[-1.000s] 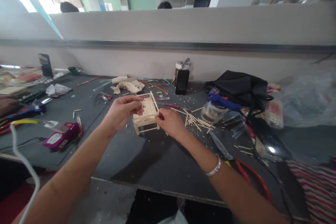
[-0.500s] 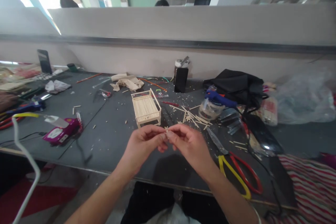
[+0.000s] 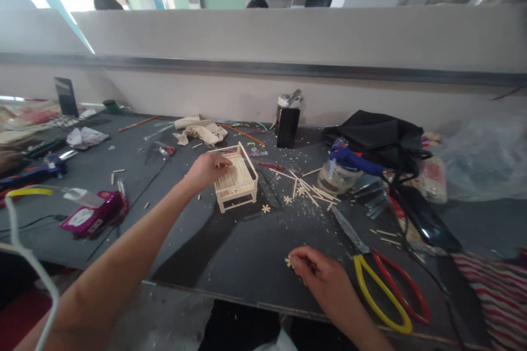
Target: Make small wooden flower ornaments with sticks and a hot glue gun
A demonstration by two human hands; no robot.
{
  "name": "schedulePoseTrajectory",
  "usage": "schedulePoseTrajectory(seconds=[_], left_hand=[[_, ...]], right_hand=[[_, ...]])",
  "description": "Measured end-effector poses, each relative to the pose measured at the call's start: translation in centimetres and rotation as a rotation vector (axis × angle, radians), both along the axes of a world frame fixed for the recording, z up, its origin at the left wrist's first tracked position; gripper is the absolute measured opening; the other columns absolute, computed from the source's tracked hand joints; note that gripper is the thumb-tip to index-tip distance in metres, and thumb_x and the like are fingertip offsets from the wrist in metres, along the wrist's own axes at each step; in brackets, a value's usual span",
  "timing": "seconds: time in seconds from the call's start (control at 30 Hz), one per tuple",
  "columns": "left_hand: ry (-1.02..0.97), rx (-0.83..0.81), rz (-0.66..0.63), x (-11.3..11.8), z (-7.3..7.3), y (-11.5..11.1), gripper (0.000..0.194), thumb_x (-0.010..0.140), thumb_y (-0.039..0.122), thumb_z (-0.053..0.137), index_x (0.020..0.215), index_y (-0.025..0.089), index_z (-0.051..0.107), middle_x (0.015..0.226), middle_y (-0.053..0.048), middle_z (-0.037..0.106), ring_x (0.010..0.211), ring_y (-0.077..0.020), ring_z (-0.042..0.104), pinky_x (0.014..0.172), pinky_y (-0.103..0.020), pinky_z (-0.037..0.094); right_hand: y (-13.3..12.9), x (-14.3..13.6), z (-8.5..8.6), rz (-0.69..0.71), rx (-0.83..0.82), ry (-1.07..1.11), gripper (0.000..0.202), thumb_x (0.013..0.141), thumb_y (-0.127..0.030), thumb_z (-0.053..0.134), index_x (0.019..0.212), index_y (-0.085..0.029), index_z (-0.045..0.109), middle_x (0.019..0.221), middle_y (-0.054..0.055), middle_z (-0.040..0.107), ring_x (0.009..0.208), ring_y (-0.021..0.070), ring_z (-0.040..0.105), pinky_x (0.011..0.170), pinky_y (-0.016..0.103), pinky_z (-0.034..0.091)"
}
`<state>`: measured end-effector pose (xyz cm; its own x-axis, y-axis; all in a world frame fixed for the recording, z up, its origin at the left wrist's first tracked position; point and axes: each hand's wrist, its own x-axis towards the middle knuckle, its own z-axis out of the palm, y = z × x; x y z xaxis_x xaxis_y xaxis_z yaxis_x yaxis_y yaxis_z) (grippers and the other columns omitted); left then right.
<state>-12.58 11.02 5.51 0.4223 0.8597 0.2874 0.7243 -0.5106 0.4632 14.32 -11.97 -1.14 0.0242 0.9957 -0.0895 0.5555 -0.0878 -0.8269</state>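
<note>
My left hand (image 3: pixel 209 169) is closed on the left side of a miniature bed (image 3: pixel 236 185) made of thin wooden sticks, its fingertips reaching over the slats. The bed stands upright on the dark table. Lower right, my right hand (image 3: pixel 319 271) pinches a small star-shaped piece (image 3: pixel 289 261) of stick wood, close above the tabletop. Similar wooden stars lie near the bed, one star (image 3: pixel 266 208) by its front leg and another star (image 3: pixel 287 199) farther right. Beyond them spreads a loose pile of wooden sticks (image 3: pixel 315 192).
Large scissors (image 3: pixel 381 279) with red and yellow handles lie right of my right hand. A blue glue gun (image 3: pixel 356 159) rests on a jar (image 3: pixel 335 178). A phone (image 3: pixel 288 128) leans at the back. On the left sits a purple device (image 3: pixel 90 214) with a white cable (image 3: pixel 35 269).
My hands, together before, have parted. The left reached up and left to the bed, which has shifted slightly nearer. The right moved down and right with the star-shaped piece.
</note>
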Motion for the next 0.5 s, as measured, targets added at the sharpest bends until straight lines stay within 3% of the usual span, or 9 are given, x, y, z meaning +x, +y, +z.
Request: schedulePoseTrajectory(seconds=[0.13, 0.27, 0.5], left_hand=[[0.023, 0.006, -0.036, -0.2, -0.3, -0.8, 0.023, 0.075, 0.01, 0.056, 0.08, 0.018, 0.077, 0.084, -0.006, 0.074, 0.08, -0.0183, 0.066, 0.074, -0.027, 0.05], [0.053, 0.011, -0.028, -1.1, -0.1, -1.2, 0.026, 0.078, 0.01, 0.051, 0.086, 0.016, 0.075, 0.093, -0.007, 0.075, 0.084, -0.0188, 0.067, 0.076, -0.029, 0.051], [0.188, -0.013, -0.063, -0.7, 0.8, -0.8, 0.018, 0.074, 0.01, 0.056, 0.072, 0.017, 0.073, 0.083, -0.007, 0.073, 0.084, -0.0207, 0.065, 0.076, -0.03, 0.047]], right_hand=[[0.0, 0.2, -0.3, -0.017, 0.001, 0.01, 0.021, 0.088, -0.045, 0.054, 0.082, -0.03, 0.068, 0.075, 0.003, 0.072, 0.067, 0.0206, 0.067, 0.062, 0.028, 0.052], [0.0, 0.4, -0.4, -0.006, -0.001, 0.036, 0.022, 0.088, -0.045, 0.053, 0.084, -0.029, 0.068, 0.075, 0.002, 0.071, 0.067, 0.0191, 0.067, 0.059, 0.026, 0.052], [-0.2, 0.2, -0.7, 0.002, 0.101, -0.028, 0.025, 0.09, -0.044, 0.053, 0.086, -0.025, 0.069, 0.074, 0.0, 0.071, 0.065, 0.0156, 0.066, 0.062, 0.023, 0.05]])
